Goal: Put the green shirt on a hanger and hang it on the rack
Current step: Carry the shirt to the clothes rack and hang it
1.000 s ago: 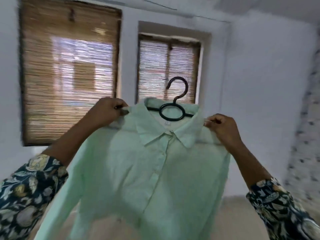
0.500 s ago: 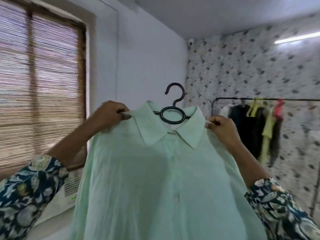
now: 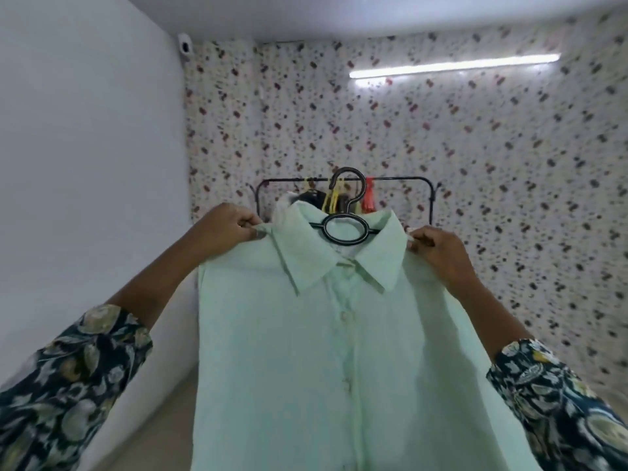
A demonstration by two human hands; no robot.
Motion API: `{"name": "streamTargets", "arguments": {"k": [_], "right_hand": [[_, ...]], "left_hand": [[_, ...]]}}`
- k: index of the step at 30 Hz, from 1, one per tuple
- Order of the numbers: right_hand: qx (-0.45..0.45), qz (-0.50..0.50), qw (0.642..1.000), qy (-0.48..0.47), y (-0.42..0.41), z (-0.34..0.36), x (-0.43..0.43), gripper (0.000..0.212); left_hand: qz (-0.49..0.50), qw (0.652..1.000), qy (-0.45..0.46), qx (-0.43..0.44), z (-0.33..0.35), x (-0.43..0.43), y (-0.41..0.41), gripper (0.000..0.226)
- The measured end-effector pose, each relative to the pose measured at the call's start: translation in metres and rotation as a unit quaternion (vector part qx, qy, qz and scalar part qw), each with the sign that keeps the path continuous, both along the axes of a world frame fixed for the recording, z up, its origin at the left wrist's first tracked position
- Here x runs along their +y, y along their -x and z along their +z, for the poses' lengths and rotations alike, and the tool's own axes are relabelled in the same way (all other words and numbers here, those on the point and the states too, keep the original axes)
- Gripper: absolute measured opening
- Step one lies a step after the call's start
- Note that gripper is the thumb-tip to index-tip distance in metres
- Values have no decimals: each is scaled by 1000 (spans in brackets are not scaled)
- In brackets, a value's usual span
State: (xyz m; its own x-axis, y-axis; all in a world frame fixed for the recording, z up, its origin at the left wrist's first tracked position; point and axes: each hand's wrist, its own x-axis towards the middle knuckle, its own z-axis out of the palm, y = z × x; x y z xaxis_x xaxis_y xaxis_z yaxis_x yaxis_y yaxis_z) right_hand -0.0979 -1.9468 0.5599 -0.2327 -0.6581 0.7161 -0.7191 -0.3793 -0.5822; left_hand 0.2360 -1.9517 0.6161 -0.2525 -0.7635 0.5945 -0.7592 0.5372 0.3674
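Far wall [image 3: 492,158]: speckled red-and-dark pattern, full width. Left wall [image 3: 85,147]: plain white.

Green shirt [image 3: 323,368]: pale mint, buttoned, collar up. It is held up in mid-air in the near centre, front facing the camera, and hangs down out of frame. It is already on the hanger and not yet on the rack.

Rack [image 3: 397,179]: black bar against the far wall, directly behind the shirt collar and well apart from it. A few garments hang there on yellow hangers [image 3: 331,200] and a red one [image 3: 368,198].

Left hand [image 3: 224,229]: fingers curled, pinching the shirt's left shoulder beside the collar.

Right hand [image 3: 441,253]: fingers curled, pinching the right shoulder.

Both forearms wear dark floral sleeves [image 3: 68,385].

Hanger [image 3: 346,240]: black, oval ring at the neck opening, hook upright above the collar, arms hidden inside the shirt.

Tube light [image 3: 452,65]: lit, high on the far wall.
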Motion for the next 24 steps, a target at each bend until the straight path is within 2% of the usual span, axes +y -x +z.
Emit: {"name": "streamTargets", "arguments": {"k": [11, 17, 20, 24], "right_hand": [[-8, -68, 998, -16, 185, 10, -194, 14], [-16, -89, 996, -2, 252, 1, -296, 13], [-20, -99, 995, -3, 283, -2, -351, 11], [-42, -108, 993, -2, 322, 4, -419, 6]], "left_hand": [[-72, 997, 0, 15, 1, -239, 184, 9], [-134, 990, -18, 37, -8, -371, 249, 30], [-183, 980, -55, 57, -4, -442, 281, 39], [-266, 953, -132, 60, 7, -523, 317, 75]]}}
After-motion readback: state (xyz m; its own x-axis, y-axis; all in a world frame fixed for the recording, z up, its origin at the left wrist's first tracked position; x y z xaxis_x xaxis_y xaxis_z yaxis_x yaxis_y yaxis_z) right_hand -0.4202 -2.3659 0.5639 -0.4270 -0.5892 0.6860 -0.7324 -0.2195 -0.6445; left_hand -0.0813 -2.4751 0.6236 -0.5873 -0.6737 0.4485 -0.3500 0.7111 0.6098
